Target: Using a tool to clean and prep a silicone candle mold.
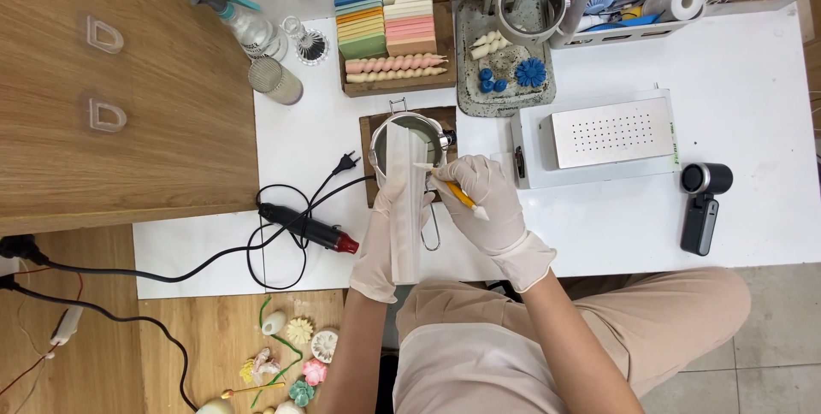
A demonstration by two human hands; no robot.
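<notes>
The long white mould [408, 221] stands just left of the frame's centre, held on end over the white table [753, 123], its top against the metal melting pot [410, 138] on a small wooden board [369, 136]. It looks like a stiff, light, translucent plastic strip, probably smooth and a little slippery under gloves; its long edges look like the safest place to hold it, low down where the grip steadies it. The gloved left hand [386, 230] does that, fingers closed around the strip's left edge from behind. The gloved right hand [483, 204] sits just right of the mould, fingers pinched on a yellow-handled tool [458, 194] whose tip meets the mould's upper right edge.

A black heat tool with a red tip [310, 230] and coiled cord lies to the left. Stacked coloured wax sheets [386, 22] and twisted candles [395, 64] fill the upper centre, a white perforated-top machine [609, 133] lies to the right, and small wax flowers [301, 354] are at the lower left.
</notes>
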